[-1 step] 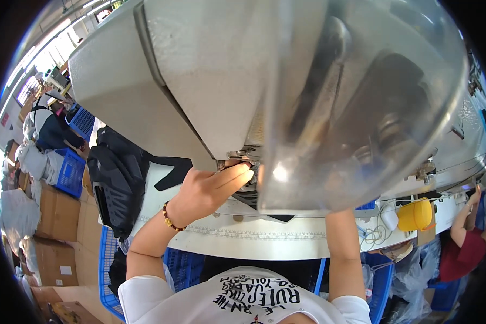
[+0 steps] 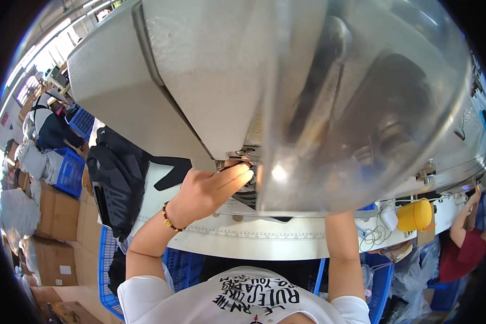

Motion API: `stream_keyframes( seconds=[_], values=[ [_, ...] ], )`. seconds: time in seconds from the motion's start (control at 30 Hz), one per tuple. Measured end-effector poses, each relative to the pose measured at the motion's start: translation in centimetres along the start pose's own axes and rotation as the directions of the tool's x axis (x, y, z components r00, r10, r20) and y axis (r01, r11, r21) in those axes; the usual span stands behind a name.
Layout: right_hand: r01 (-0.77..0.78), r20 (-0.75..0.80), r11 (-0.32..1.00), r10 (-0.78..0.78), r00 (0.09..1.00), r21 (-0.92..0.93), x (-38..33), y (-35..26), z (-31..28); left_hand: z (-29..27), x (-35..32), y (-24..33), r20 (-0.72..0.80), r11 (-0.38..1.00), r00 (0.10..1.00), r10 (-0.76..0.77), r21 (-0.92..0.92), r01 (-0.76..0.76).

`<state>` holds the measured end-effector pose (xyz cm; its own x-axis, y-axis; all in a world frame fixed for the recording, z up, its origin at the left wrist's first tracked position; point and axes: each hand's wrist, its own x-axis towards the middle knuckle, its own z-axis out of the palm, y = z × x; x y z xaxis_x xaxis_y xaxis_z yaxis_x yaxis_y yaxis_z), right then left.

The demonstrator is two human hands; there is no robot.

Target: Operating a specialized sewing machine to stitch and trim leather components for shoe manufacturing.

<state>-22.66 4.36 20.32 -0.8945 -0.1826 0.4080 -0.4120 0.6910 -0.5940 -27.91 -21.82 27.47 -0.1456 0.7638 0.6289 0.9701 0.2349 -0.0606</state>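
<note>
Forked black piece, apparently fabric, lies flat on the white tabletop.

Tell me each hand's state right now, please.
Left hand: fingers at the bulky, pale-grey sewing machine; grip cannot be told.
Right hand: hidden behind the curved, hazy plastic guard; cannot be told.

I've a wht short-slv tee on, w/ blk block letters of mixed sizes in rows across the chest, plus a tiny red bit of print at the bottom edge. Both slvs are plain wht; L wrist has a dk beaded bracelet w/ gold-toned pcs.
</note>
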Motion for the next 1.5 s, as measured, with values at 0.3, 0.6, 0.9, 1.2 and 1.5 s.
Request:
stream_keyframes(
  seconds=[0.3,0.6,0.9,1.2,1.5],
  values=[
    [0.034,-0.094,0.999,-0.038,0.995,-0.039,0.2,-0.4,-0.3,0.0,1.1,0.9,-0.06,0.991,0.993,0.103,0.093,-0.097],
    [0.051,-0.204,0.995,-0.067,0.977,-0.085,1.6,-1.5,-0.4,0.3,-0.1,0.7,0.106,0.995,0.994,0.026,0.091,-0.036],
    [0.071,-0.308,0.988,-0.112,0.945,-0.14,-1.9,-5.0,1.6,5.1,-7.8,0.9,-0.308,0.787,0.724,-0.617,-0.227,0.574],
    [0.076,-0.315,0.936,-0.191,0.929,-0.343,-1.6,-6.7,5.1,5.3,-3.7,-6.3,0.471,0.188,0.619,-0.628,-0.68,0.708],
    [0.047,-0.24,0.985,-0.087,0.967,-0.166,-1.6,-7.5,4.3,2.1,-1.1,-4.0,0.603,-0.47,0.661,-0.447,-0.787,0.4]
  ],
)
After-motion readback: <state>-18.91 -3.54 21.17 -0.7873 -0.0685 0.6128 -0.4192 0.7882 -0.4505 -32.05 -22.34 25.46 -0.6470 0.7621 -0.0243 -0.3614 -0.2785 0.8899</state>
